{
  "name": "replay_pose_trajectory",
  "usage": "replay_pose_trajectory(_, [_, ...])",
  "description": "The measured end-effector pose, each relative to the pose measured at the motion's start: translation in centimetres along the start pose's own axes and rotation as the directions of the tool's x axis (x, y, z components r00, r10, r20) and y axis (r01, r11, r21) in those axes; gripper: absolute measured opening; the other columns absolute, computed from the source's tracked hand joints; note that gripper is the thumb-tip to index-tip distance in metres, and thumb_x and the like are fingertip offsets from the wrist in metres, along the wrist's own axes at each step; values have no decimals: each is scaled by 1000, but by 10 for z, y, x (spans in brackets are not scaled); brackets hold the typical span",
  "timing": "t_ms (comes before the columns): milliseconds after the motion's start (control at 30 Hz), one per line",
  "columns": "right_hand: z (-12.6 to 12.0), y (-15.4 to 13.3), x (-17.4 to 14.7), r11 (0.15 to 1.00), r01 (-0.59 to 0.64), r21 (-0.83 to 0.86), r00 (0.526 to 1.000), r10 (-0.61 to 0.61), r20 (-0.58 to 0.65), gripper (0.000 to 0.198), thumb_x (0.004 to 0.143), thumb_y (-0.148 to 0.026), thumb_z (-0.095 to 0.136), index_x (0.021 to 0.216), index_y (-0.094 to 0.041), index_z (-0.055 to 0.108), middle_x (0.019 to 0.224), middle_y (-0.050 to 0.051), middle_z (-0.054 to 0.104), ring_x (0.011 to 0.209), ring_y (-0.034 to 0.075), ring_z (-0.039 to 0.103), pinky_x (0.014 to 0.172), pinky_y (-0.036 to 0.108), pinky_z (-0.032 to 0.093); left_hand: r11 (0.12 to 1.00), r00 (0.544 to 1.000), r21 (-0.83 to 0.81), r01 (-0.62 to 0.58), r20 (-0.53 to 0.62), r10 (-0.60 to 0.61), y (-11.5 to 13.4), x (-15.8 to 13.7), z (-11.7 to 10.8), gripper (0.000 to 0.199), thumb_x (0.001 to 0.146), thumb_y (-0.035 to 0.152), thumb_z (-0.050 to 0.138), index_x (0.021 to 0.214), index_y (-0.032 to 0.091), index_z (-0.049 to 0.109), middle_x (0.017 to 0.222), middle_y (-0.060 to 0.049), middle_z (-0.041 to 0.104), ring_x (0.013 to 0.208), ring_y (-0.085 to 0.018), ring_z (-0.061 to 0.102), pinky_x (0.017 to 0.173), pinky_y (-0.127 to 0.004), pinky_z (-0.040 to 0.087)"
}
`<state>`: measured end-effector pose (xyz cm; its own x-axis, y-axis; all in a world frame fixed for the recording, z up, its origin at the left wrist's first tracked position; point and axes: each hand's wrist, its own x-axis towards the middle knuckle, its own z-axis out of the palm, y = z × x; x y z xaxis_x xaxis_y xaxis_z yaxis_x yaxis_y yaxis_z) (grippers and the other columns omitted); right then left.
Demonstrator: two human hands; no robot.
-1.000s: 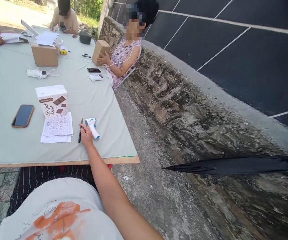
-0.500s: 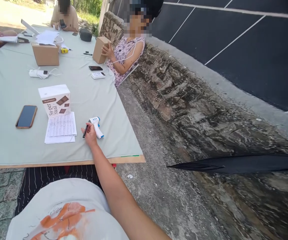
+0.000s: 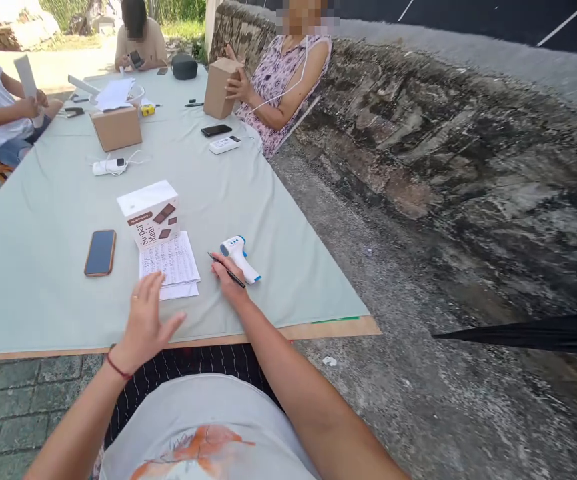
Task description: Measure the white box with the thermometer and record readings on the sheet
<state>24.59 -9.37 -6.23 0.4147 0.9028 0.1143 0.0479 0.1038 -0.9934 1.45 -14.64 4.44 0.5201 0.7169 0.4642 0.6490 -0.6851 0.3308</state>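
Note:
My right hand (image 3: 229,273) grips a black pen (image 3: 229,271), which slants across the fingers. Just beyond that hand lies a white and blue infrared thermometer (image 3: 239,257). My left hand (image 3: 145,320), with a dark red cord at the wrist, hovers over the table's near edge, fingers apart and holding nothing. In front of it are printed sheets of paper (image 3: 175,263), several lines of small marks on them. A white box with brown chocolate pictures (image 3: 151,213) stands at the far end of the sheets. To the left rests a phone in a brown case (image 3: 101,253).
A pale green cloth (image 3: 33,287) covers the table. Farther back are a cardboard box with papers (image 3: 117,129), a white device with a cable (image 3: 109,167), a black phone (image 3: 217,131) and a white device (image 3: 225,145). A seated person holds a cardboard box (image 3: 221,88); two others sit beyond.
My left hand has come into view over the table edge. The pen has turned in my right hand. The view has shifted, and the person at left now holds up a white object.

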Motion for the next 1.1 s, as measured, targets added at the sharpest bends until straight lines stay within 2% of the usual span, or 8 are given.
replay_pose_trajectory(100, [3, -3, -4, 1000, -19, -10, 1000, 19, -13, 31, 72, -42, 63, 94, -21, 69, 87, 4, 69, 75, 18, 61, 72, 34, 52, 992, 994, 120, -50, 104, 38, 9, -3, 43, 68, 90, 47, 63, 144, 12, 42, 144, -20, 52, 137, -38, 44, 116, -60, 35])
replay_pose_trajectory(200, [9, -5, -10, 998, -66, 1, 998, 66, -22, 26, 71, -41, 62, 86, -21, 65, 75, 1, 65, 65, 16, 56, 62, 32, 49, 978, 979, 207, 22, 193, -63, 16, 2, 79, 65, 90, 47, 61, 142, 10, 45, 141, -20, 54, 136, -37, 45, 117, -58, 32])
replay_pose_trajectory(267, [13, -6, -13, 996, -90, 9, 996, 90, -20, 23, 71, -42, 61, 81, -21, 62, 66, -1, 60, 59, 15, 53, 57, 31, 47, 970, 969, 237, 52, 222, -106, 18, 8, 89, 65, 90, 47, 61, 140, 9, 46, 139, -20, 55, 136, -36, 46, 118, -57, 32])
replay_pose_trajectory(367, [15, -8, -18, 994, -108, 23, 994, 108, -4, 21, 73, -42, 60, 78, -22, 58, 55, -5, 53, 51, 14, 49, 52, 29, 43, 965, 960, 254, 58, 252, -125, 19, 15, 90, 62, 90, 45, 61, 139, 10, 47, 135, -19, 57, 133, -34, 47, 119, -55, 31])
replay_pose_trajectory(567, [15, -18, -26, 994, -76, -72, 997, 75, -17, 19, 66, -38, 60, 76, -22, 59, 68, -1, 63, 58, 14, 52, 56, 29, 46, 966, 959, 247, 74, 249, -137, 22, 13, 89, 55, 90, 44, 61, 132, 11, 52, 132, -17, 57, 125, -32, 51, 118, -53, 32])
replay_pose_trajectory(767, [18, -22, -33, 983, -89, -160, 995, 81, -56, 16, 67, -39, 55, 66, -23, 55, 60, -3, 57, 59, 16, 51, 60, 31, 47, 968, 963, 242, 65, 239, -125, 24, 10, 92, 52, 92, 41, 57, 133, 9, 53, 129, -17, 59, 124, -31, 52, 117, -52, 33])
replay_pose_trajectory(1100, [17, -19, -35, 971, -53, -232, 999, 52, -9, 17, 69, -41, 55, 67, -25, 57, 61, -3, 61, 61, 17, 53, 62, 31, 46, 967, 958, 245, 71, 252, -134, 25, 8, 96, 52, 93, 41, 55, 133, 9, 54, 125, -17, 61, 124, -31, 52, 118, -56, 29])
